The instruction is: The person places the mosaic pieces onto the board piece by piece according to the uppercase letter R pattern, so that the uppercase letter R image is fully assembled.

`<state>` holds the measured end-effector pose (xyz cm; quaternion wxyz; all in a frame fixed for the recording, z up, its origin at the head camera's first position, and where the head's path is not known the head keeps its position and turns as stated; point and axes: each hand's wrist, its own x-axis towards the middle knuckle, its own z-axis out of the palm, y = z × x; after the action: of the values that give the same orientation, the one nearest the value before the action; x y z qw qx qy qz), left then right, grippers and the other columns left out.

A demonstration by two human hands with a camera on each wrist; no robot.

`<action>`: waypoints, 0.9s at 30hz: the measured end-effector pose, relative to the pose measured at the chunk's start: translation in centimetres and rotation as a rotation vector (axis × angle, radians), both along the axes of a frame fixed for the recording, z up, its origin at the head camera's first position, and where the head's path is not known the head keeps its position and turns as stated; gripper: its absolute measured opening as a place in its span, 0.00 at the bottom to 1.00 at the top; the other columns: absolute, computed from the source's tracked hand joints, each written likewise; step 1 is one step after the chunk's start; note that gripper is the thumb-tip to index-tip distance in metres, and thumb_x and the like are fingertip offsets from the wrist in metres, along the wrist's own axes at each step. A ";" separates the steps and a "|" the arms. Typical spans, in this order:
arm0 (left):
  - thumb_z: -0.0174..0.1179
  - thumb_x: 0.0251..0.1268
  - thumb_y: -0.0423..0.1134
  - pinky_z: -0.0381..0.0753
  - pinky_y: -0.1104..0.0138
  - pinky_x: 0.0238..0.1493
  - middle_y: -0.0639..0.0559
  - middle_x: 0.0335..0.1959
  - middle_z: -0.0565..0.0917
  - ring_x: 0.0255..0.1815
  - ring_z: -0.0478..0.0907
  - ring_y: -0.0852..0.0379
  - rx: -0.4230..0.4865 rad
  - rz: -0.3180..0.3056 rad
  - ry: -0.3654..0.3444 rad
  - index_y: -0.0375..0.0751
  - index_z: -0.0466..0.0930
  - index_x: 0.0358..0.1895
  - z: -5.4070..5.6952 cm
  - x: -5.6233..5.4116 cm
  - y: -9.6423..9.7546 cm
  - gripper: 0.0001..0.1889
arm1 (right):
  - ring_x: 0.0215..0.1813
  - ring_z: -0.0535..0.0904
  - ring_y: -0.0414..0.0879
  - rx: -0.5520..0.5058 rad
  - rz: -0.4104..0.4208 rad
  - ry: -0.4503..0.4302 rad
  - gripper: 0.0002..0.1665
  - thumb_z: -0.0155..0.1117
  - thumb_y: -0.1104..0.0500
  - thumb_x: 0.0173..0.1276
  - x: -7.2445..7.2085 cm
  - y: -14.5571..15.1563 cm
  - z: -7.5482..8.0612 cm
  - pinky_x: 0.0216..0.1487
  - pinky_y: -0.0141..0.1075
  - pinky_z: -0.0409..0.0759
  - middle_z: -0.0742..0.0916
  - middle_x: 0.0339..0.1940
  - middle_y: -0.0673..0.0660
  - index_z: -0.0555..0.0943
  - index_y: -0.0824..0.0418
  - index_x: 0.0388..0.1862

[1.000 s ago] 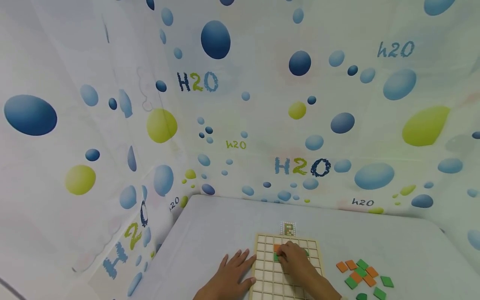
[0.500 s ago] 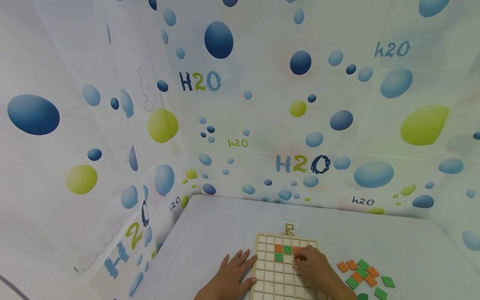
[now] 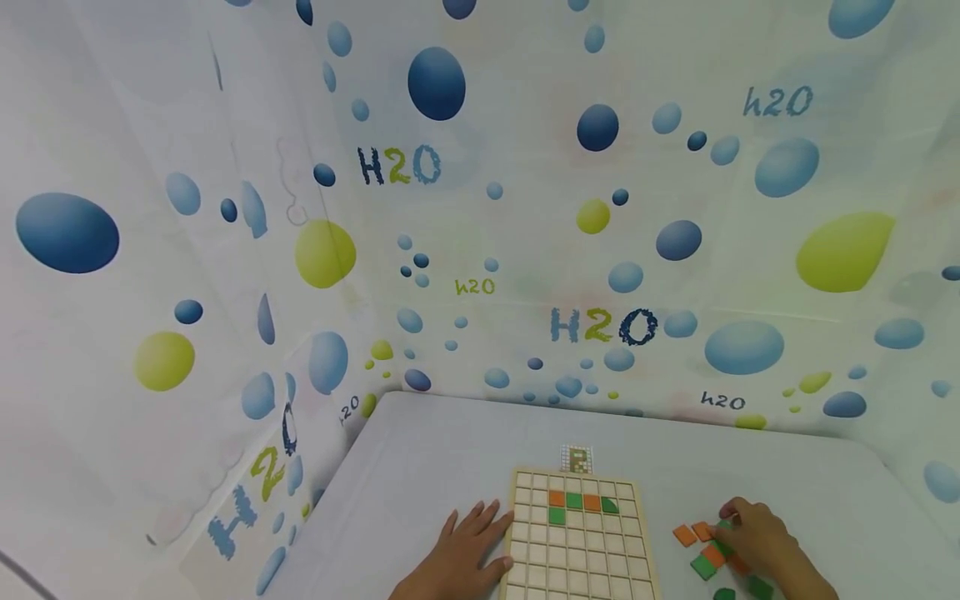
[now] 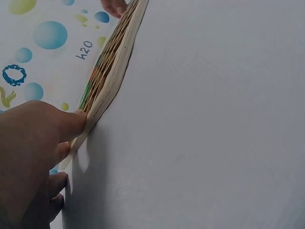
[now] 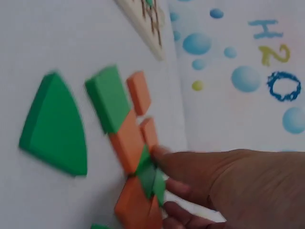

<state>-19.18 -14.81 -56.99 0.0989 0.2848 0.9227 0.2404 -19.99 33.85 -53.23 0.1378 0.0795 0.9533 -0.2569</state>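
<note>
A pale wooden grid board (image 3: 573,558) lies on the white table. On it, an orange tile (image 3: 557,498), a green square tile (image 3: 574,501), another orange tile (image 3: 592,502) and a green rounded tile (image 3: 609,505) form a row. One more green tile (image 3: 557,517) sits below the first. My left hand (image 3: 465,550) rests spread on the table, its fingertips touching the board's left edge. Over the loose tiles right of the board is my right hand (image 3: 768,546). Its thumb and fingers are apart around a green tile (image 5: 147,169) in the pile, partly hidden by the hand.
Beyond the board lies a small pattern card (image 3: 577,458). Loose orange tiles (image 3: 684,535) and green tiles (image 3: 703,567) spread right of the board, among them a green curved-edge tile (image 5: 57,129). A bubble-printed sheet (image 3: 525,250) hangs behind the table.
My right hand has moved off the board to the tile pile at right. The second orange tile and the rounded green tile on the board are now uncovered. The left hand stays still.
</note>
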 end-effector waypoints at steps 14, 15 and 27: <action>0.47 0.83 0.64 0.52 0.26 0.74 0.45 0.85 0.62 0.85 0.56 0.35 -0.001 0.014 -0.017 0.58 0.60 0.85 0.5 0.4 0.2 0.34 | 0.48 0.83 0.55 -0.101 0.064 0.055 0.25 0.71 0.51 0.73 -0.7 1.2 -0.9 0.55 0.57 0.81 0.86 0.44 0.60 0.79 0.73 0.51; 0.47 0.83 0.64 0.52 0.26 0.74 0.45 0.85 0.62 0.85 0.56 0.34 0.009 0.013 -0.019 0.57 0.60 0.85 0.4 0.4 0.1 0.34 | 0.48 0.83 0.55 -0.104 0.074 0.059 0.24 0.71 0.53 0.73 -0.6 1.3 -0.8 0.55 0.57 0.82 0.86 0.44 0.61 0.78 0.74 0.50; 0.47 0.82 0.65 0.52 0.26 0.74 0.46 0.84 0.63 0.84 0.57 0.35 0.029 0.030 0.004 0.60 0.61 0.84 -0.2 0.2 0.1 0.34 | 0.55 0.81 0.64 -0.130 0.076 0.127 0.20 0.67 0.60 0.75 -2.3 2.3 -2.8 0.57 0.62 0.80 0.83 0.52 0.70 0.78 0.73 0.57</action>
<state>-19.01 -14.70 -57.23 0.0895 0.2727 0.9235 0.2545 -22.28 36.14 -56.06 0.0917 0.0177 0.9437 -0.3173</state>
